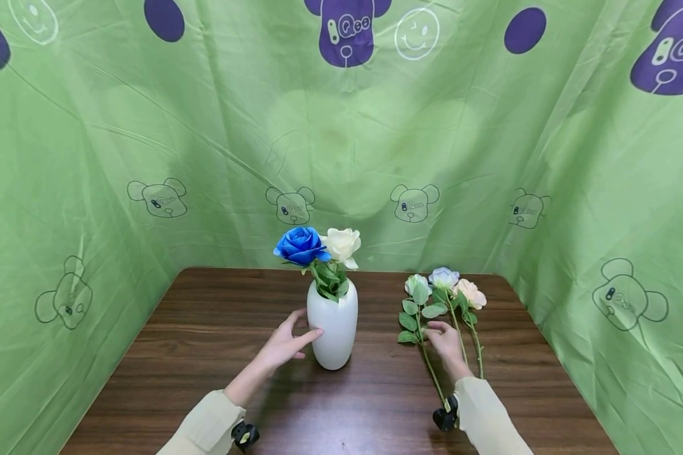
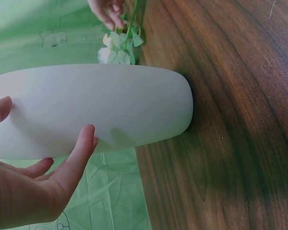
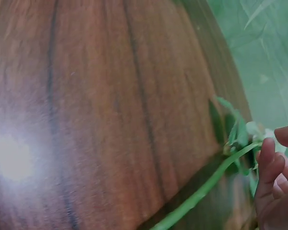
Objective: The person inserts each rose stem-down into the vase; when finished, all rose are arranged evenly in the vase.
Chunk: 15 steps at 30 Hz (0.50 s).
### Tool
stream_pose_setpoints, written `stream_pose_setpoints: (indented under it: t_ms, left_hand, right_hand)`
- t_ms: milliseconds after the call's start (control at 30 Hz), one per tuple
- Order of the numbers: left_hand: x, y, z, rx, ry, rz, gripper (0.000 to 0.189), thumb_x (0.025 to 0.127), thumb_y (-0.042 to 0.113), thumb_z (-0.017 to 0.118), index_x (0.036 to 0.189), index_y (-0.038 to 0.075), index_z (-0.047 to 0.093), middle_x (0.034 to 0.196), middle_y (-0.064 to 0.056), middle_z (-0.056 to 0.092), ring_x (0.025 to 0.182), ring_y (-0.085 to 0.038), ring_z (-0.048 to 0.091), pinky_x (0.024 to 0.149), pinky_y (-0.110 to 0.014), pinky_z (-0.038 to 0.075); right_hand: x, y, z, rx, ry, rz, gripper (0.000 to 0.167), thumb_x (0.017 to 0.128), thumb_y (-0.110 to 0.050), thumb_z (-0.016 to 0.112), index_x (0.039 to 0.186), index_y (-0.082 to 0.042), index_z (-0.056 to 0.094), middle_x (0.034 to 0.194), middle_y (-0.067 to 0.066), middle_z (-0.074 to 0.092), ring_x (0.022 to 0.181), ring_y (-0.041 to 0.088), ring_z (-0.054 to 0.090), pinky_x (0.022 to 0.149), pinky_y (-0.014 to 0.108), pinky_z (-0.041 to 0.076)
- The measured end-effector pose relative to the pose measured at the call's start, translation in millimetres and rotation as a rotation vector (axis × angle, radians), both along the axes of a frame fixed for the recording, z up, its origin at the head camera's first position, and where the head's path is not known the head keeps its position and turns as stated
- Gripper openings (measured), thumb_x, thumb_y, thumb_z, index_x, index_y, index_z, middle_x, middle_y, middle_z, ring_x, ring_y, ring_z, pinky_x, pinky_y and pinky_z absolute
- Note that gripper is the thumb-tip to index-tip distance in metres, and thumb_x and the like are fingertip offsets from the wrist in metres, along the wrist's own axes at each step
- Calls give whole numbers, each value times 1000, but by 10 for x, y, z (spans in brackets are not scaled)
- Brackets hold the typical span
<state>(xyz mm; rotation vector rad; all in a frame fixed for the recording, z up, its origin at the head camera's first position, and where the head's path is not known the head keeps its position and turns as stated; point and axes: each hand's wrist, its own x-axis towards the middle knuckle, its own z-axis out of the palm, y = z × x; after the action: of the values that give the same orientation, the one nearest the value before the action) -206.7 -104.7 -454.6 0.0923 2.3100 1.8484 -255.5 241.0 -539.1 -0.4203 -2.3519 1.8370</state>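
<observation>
A tall white vase (image 1: 332,328) stands on the table with a blue rose (image 1: 301,246) and a white rose (image 1: 341,245) in it. My left hand (image 1: 284,344) holds the vase from its left side, thumb in front and fingers round the side; the left wrist view shows its fingertips against the white wall (image 2: 110,96). On the right, my right hand (image 1: 445,344) hovers over a pale green-white rose (image 1: 418,285), fingertips right by its leafy stem (image 3: 206,187). A thin gap shows between thumb and forefinger. Beside it lie a pale lilac rose (image 1: 444,278) and a peach rose (image 1: 470,294).
The brown wooden table (image 1: 193,354) has rounded far corners. Green fabric (image 1: 341,139) printed with bear figures hangs behind it and on both sides. Each wrist wears a small black camera, such as the left one (image 1: 245,435).
</observation>
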Motion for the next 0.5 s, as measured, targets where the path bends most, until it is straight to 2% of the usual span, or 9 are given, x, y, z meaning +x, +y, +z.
stream_pose_setpoints:
  t_ms: [200,367,500]
  left_hand:
    - [5,5,8,1,3,7,67,77,35,68,131,10,36,119,-17,46,89,-33,56,58,-37,51]
    - [8,4,7,1,4,6,66,77,35,68,131,10,36,119,-17,45,89,-33,56,58,-37,51]
    - [11,4,8,0,4,5,66,77,35,67,131,11,36,120,-17,45,90,-33,56,58,-37,51]
  right_hand:
    - [54,20,-101,119,-76,11,35,76,-4,62,107,10,53,71,10,62,50,18,58,40,21,39]
    - [90,-2,-155,214,-92,26,38,74,-8,67,106,7,54,69,12,62,49,19,57,40,23,38]
    - [91,-10,-173,251,-69,37,36,74,-7,66,106,7,56,69,12,63,45,16,55,48,24,42]
